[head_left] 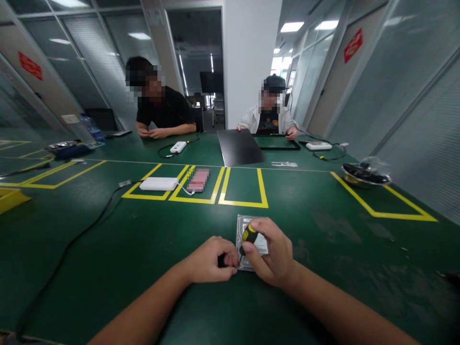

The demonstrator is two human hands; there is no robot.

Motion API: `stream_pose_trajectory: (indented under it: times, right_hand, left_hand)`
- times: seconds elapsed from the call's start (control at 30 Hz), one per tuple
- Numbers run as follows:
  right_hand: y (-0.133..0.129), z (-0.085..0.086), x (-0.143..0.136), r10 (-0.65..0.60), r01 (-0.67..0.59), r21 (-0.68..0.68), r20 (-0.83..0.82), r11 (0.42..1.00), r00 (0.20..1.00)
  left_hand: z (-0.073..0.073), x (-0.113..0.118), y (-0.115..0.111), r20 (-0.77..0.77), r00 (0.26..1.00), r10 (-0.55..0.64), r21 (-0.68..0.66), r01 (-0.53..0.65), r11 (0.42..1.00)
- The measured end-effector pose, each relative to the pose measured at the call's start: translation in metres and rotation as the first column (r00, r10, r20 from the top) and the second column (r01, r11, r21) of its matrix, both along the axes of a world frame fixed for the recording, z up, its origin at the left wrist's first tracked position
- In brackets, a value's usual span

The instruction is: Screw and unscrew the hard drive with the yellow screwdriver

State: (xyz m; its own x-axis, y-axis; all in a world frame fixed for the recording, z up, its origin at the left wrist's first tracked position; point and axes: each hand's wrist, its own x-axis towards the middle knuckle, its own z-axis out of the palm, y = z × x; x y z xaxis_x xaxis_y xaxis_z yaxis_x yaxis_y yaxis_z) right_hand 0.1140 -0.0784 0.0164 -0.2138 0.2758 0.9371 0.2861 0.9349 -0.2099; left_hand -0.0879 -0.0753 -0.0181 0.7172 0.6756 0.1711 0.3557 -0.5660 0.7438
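Note:
A silver hard drive [247, 264] lies flat on the green table in front of me, partly covered by both hands. My right hand [276, 250] is closed around a screwdriver with a black and yellow handle [250, 233]. The tool stands tilted over the drive's left side, and its tip is hidden behind my fingers. At the drive's lower left edge is my left hand [214, 260], its fingers curled and its fingertips against that edge.
Yellow tape outlines [244, 203] mark the table. A white power bank [158, 183] has a cable to a pinkish phone-like slab [199, 180]. At right stands a metal bowl [365, 173]. Opposite, two people sit; one holds a black panel [240, 146]. A black cable [81, 232] runs at left.

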Motion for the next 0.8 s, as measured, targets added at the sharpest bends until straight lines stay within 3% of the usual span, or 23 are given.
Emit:
stream_pose_trajectory:
  times: [0.8]
  right_hand:
    - [0.0005,-0.0021,-0.0023,0.004,-0.004,-0.084,0.003,0.996,1.000]
  left_hand:
    - [0.0031,0.0012,0.0028,-0.047,0.999,-0.014,-0.027,0.013,1.000]
